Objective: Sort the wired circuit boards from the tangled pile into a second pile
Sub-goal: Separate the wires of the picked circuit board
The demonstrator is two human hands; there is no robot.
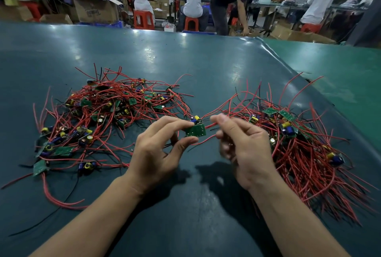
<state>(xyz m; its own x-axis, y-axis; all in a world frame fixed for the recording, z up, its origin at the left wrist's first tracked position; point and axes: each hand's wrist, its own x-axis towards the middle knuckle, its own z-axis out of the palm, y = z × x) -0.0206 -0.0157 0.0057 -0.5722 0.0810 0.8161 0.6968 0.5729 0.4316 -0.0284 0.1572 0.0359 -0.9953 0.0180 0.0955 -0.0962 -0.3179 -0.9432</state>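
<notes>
A tangled pile (107, 112) of green circuit boards with red and black wires lies on the left of the table. A second pile (305, 143), with its red wires lying more in line, lies on the right. Between them my left hand (158, 149) pinches one small green circuit board (195, 130) between thumb and fingers, above the table. My right hand (243, 145) pinches this board's red wires (210, 126) just to its right. The right hand's fingers look blurred.
The dark green table mat (185, 61) ends at a raised edge on the right, with a lighter green surface (340, 71) beyond. Behind the table, people sit on red stools (144, 19) at benches among cardboard boxes (97, 10).
</notes>
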